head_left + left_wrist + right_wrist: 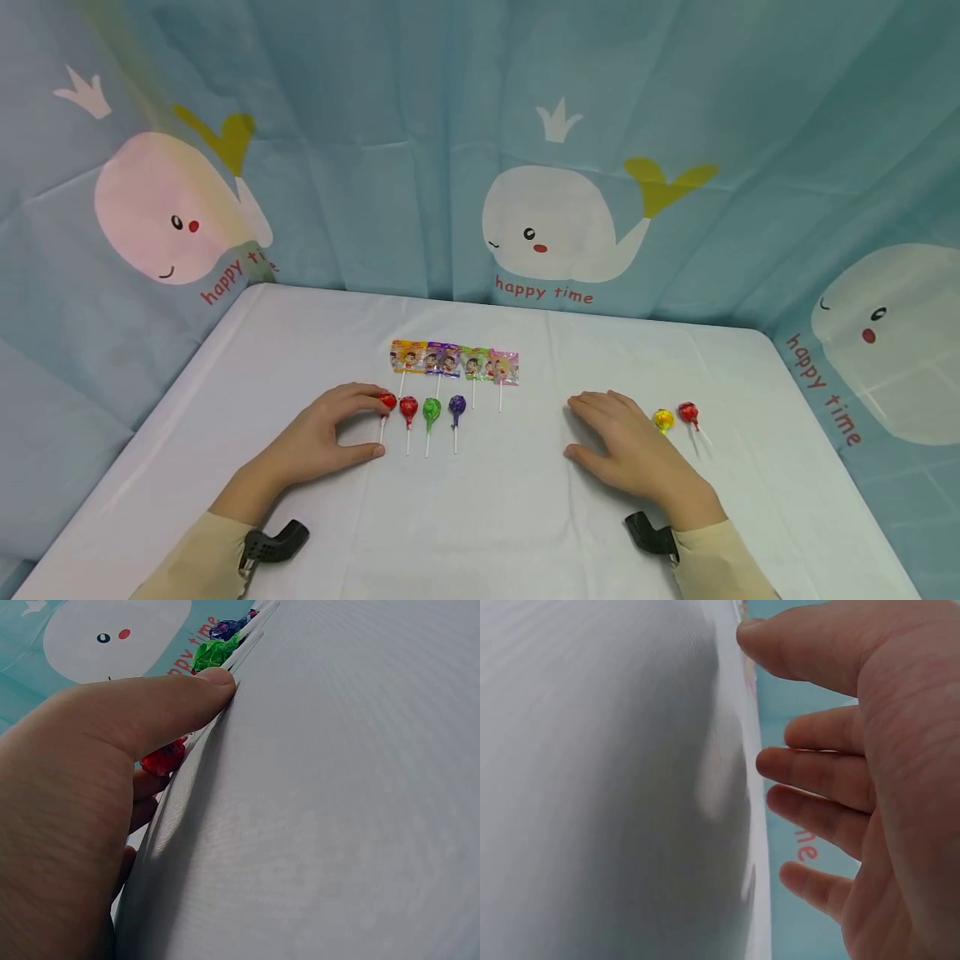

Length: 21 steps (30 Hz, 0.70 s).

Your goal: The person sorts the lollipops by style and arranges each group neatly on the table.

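My left hand (pixel 330 429) is at the left end of a row of lollipops, its fingertips at the head of a red lollipop (pixel 387 401). The thumb lies near the lower end of that lollipop's stick. In the left wrist view the red wrapper (pixel 163 759) shows between thumb and fingers. To its right lie another red lollipop (pixel 408 408), a green lollipop (pixel 431 410) and a purple lollipop (pixel 457 407). With fingers loosely extended and holding nothing, my right hand (pixel 626 442) hovers over the cloth, left of a yellow lollipop (pixel 663 419).
Behind the row lie flat-wrapped lollipops in orange (pixel 409 357), purple (pixel 443 359), green (pixel 476 363) and pink (pixel 505 367). Another red lollipop (pixel 688 412) is right of the yellow one. A white cloth (pixel 480 525) covers the table, with a blue whale-print curtain (pixel 375 208) around it.
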{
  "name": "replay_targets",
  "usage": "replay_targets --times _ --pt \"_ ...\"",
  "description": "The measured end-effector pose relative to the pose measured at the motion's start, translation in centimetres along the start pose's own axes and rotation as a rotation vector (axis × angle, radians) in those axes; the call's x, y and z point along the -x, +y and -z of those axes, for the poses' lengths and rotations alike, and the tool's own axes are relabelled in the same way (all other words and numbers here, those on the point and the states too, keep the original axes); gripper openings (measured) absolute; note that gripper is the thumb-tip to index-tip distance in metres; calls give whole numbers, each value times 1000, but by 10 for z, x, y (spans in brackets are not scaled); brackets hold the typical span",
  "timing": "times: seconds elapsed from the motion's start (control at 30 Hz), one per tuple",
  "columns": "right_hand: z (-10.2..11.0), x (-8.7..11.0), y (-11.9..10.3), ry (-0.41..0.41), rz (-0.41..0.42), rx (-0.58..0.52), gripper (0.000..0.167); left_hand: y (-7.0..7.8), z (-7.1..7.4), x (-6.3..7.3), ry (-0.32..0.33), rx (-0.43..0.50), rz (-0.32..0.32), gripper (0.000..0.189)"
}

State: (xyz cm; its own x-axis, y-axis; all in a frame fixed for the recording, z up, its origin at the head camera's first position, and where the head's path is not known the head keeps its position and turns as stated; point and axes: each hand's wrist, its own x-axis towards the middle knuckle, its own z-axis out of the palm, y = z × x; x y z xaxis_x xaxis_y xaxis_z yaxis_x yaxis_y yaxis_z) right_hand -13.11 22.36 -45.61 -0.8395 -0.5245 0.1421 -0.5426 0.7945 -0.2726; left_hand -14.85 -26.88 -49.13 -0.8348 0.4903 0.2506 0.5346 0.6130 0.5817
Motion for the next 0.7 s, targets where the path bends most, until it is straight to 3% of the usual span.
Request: replay_targets --times 0.7 --pt "11 32 27 102 4 75 64 -1 0 -1 1 -11 -5 55"
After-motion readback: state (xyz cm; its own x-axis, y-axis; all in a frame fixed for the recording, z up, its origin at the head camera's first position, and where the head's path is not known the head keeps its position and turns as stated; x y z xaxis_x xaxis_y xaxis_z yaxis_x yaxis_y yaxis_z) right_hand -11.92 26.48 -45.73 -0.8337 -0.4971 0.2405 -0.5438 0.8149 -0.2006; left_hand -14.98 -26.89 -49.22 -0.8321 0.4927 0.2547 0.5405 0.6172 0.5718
